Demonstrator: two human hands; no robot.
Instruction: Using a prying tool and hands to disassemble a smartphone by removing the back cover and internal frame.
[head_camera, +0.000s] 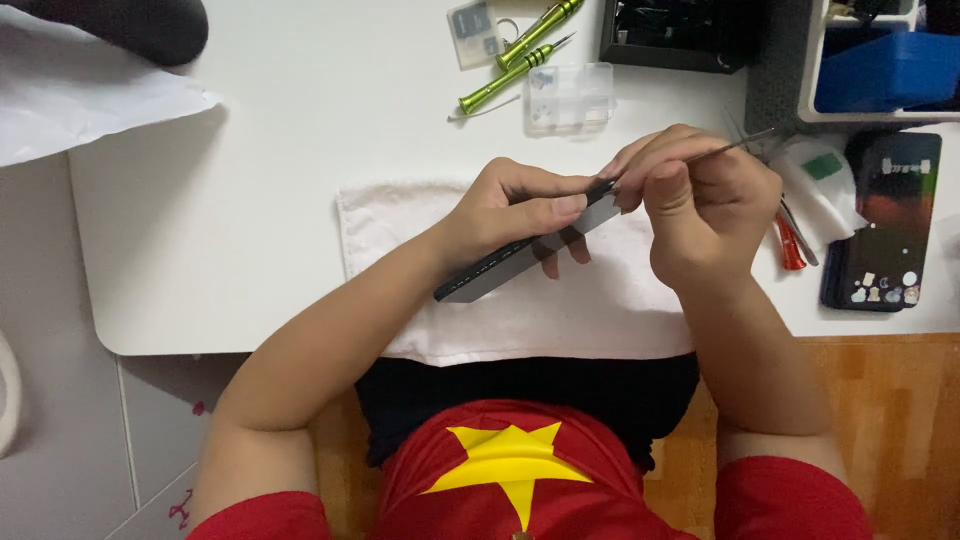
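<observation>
My left hand (520, 205) grips a flat dark slab-like device (500, 268) held on edge, tilted up toward the right, above a white cloth (540, 310). My right hand (700, 200) pinches a thin metal tool (730, 148), probably tweezers, whose tip meets the device's upper end near my left thumb. The contact point is hidden by my fingers.
Two green screwdrivers (520, 55) and a small clear parts box (570, 97) lie at the back of the white table (250, 200). At the right are a red-handled tool (788, 245), a dark mat with small parts (885, 225), a blue bin (890, 65) and a black tray (670, 35).
</observation>
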